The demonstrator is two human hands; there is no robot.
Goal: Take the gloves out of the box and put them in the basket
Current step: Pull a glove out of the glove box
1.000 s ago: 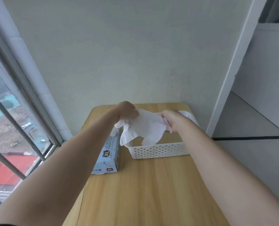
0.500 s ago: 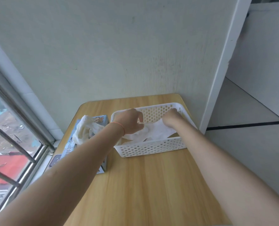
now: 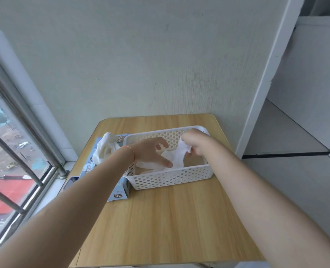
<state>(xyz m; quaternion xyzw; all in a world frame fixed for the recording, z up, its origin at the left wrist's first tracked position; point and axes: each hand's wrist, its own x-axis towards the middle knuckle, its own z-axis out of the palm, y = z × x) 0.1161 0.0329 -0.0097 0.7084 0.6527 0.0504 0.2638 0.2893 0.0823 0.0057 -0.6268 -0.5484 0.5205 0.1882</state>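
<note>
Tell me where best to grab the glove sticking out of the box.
Pinch the bunched white tuft of the glove where it stands proud of the box, coming from above. The left hand is nearest, and an upward pull should draw it free.

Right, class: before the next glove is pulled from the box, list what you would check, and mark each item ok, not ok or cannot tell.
1. Glove lies inside basket: ok.
2. Right hand has let go of the glove: not ok, it pinches an edge.
3. Left hand free: ok, fingers spread.
4. Next glove sticks out of box: ok.
5. How many gloves remain in the box: cannot tell.
</note>
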